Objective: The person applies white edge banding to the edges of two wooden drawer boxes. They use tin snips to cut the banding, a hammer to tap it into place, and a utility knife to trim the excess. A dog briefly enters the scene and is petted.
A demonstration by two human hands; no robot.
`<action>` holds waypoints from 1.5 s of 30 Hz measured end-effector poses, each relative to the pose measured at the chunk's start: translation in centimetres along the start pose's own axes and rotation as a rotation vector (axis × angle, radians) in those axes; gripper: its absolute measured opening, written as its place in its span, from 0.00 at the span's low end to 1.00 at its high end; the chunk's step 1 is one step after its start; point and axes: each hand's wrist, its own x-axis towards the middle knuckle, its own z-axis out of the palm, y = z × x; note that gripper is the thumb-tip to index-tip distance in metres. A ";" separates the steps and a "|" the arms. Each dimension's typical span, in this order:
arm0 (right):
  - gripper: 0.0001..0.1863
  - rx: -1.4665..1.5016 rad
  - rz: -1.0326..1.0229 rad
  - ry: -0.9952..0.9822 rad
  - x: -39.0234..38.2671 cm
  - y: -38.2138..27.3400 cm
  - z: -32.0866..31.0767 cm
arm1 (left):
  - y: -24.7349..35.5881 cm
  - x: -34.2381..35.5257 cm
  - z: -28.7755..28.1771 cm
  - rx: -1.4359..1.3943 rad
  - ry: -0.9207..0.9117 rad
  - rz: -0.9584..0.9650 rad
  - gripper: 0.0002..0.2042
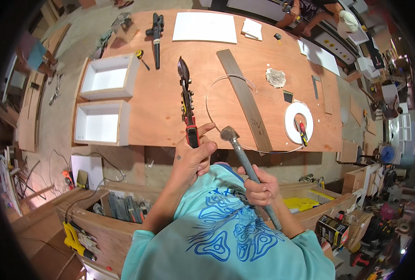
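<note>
My left hand [191, 161] is closed around the red-and-black handle of dark shears [185, 100], whose pointed jaws face away from me over the table. Its index finger is stretched to the right. In my right hand [262, 186] is a hammer [246, 163], gripped by its grey handle with the metal head up by the table's near edge. A thin white strip [207, 100] loops across the table behind the hammer head. It curves toward a white roll [291, 115], on which a small red-and-yellow tool [302, 133] lies. A grey-brown board [245, 100] lies slanted under the loop.
Two white-lined open boxes [123, 122] stand at the table's left. Farther back lie a black blower-like tool [156, 42], a tape measure [139, 54] and a white panel [203, 27]. A steel square [315, 87] lies right. Another person [305, 16] is at the far right.
</note>
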 end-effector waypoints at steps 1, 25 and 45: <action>0.28 -0.043 0.032 0.059 -0.4 -0.4 0.1 | -0.2 0.7 0.7 0.010 -0.019 0.002 0.21; 0.14 -1.734 -0.416 0.968 -4.5 -25.3 -17.1 | -11.0 7.7 -0.9 0.472 0.596 -0.382 0.12; 0.15 -1.459 -1.166 0.728 -3.1 -31.9 -6.8 | -11.9 2.0 0.7 0.487 0.801 -0.406 0.14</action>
